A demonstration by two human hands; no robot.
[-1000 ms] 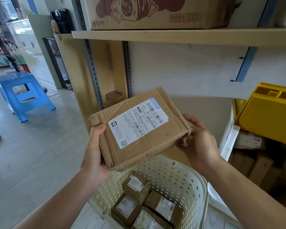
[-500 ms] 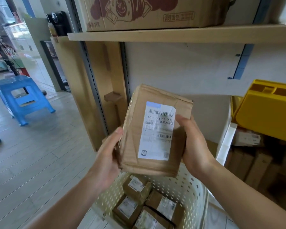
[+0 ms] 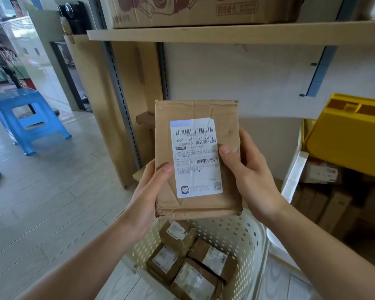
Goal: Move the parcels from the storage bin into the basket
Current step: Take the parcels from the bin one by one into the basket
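A brown cardboard parcel (image 3: 195,113) with a white shipping label stands upright in front of me, label facing me. My left hand (image 3: 148,191) grips its lower left edge and my right hand (image 3: 250,169) holds its right side, thumb on the label. Directly below sits the cream perforated basket (image 3: 245,237), with several smaller labelled parcels (image 3: 210,258) lying in its bottom. At the right edge, a yellow storage bin (image 3: 353,137) is tilted on the lower shelf.
A wooden shelf board (image 3: 225,34) runs overhead with a large printed carton (image 3: 193,9) on it. Brown boxes (image 3: 333,208) are stacked under the yellow bin. A blue plastic stool (image 3: 28,118) stands on the tiled floor at the left.
The parcel has been turned from lying slanted to standing upright with its label squarely facing me, and both hands have shifted their hold on its sides. It stays above the basket.
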